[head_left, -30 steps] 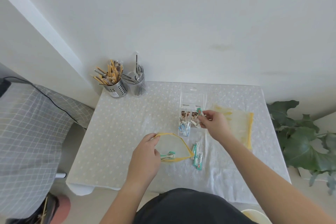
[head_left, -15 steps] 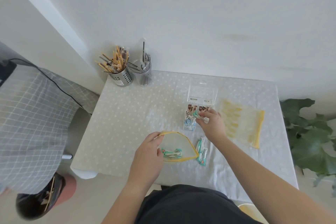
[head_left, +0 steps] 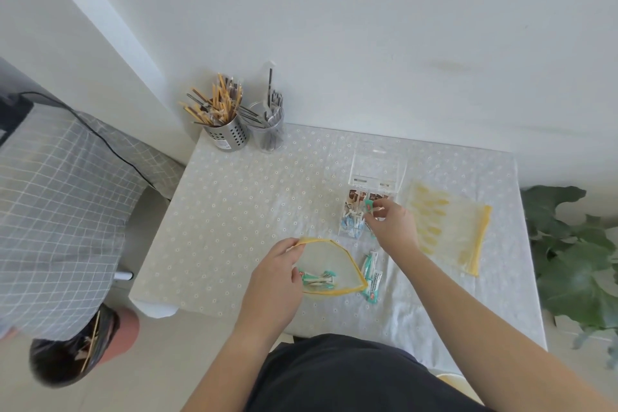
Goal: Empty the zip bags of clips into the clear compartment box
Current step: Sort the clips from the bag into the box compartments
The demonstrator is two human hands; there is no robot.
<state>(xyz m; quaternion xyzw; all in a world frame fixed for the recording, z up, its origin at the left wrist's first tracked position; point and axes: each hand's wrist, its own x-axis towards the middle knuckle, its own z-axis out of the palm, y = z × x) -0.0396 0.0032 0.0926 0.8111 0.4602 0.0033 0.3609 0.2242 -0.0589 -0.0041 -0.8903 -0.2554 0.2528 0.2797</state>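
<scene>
The right hand (head_left: 396, 226) was pinched shut on a teal clip (head_left: 369, 206) above the clear compartment box (head_left: 364, 211), which sat on the table (head_left: 234, 211) at about one o'clock from the person; the left hand (head_left: 277, 274) was clamped on the yellow rim of the open zip bag (head_left: 329, 264) at twelve o'clock, close in; a few teal clips still lay inside that bag (head_left: 317, 279), and more lay loose on the cloth (head_left: 370, 273) just right of it. The clips looked small, light and rigid, likely easiest to take by pinching across the body; the bag was thin, limp film with a stiffer zip edge, so the rim seemed the sensible hold. A second, flat zip bag (head_left: 448, 227) lay at two o'clock; the box was hard clear plastic with its lid folded back.
</scene>
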